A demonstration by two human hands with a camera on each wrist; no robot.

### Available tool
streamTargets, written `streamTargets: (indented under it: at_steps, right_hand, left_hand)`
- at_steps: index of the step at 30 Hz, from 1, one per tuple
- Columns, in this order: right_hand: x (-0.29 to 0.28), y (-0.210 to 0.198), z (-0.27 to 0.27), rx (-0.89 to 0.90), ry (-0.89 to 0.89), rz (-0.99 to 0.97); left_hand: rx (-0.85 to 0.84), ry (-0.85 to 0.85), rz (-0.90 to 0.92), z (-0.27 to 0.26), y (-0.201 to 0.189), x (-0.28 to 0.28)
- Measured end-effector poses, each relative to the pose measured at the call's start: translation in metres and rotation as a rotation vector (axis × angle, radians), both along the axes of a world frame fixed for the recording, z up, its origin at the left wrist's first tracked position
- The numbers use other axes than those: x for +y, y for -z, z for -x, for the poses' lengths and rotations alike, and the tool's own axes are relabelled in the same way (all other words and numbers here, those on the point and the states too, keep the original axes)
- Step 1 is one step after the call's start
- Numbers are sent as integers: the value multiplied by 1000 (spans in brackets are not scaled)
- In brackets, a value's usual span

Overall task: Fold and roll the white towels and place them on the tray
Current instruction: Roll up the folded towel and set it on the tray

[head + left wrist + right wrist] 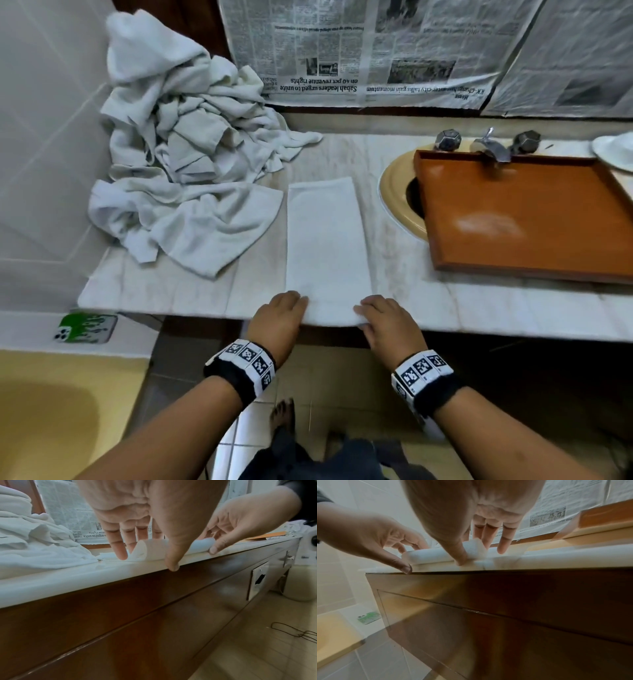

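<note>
Marble counter [479, 301]: long folded terry towel [323, 240] (near end rolled)

This is a bathroom, most likely in a home or guesthouse — the sink [397, 192] gives it away. It is a cream oval basin set into a pale marble counter [479, 308], with a chrome tap and two faceted handles [486, 145] at its back edge. Behind the sink, newspaper sheets [359, 51] cover what may be a mirror, though nothing beneath them shows. Left of the sink, white wall tiles [41, 137] meet the counter's end. Below the sink runs a dark wooden cabinet front [120, 622] over a tiled floor [246, 438] — and further left, lower down, a yellowish fixture [51, 411] sits, perhaps a tub.
</note>
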State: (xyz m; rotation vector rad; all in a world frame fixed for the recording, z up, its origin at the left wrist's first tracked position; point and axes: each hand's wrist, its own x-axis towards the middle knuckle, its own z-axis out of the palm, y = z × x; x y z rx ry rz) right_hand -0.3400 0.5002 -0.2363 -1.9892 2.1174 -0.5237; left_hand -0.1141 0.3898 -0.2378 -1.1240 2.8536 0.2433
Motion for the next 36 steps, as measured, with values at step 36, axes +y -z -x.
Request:
streamTargets:
  at_steps: [36]
  right_hand:
    - [-30, -8, 1, -118, 109, -76]
  left_hand:
    - [199, -397, -292, 20, -25, -34]
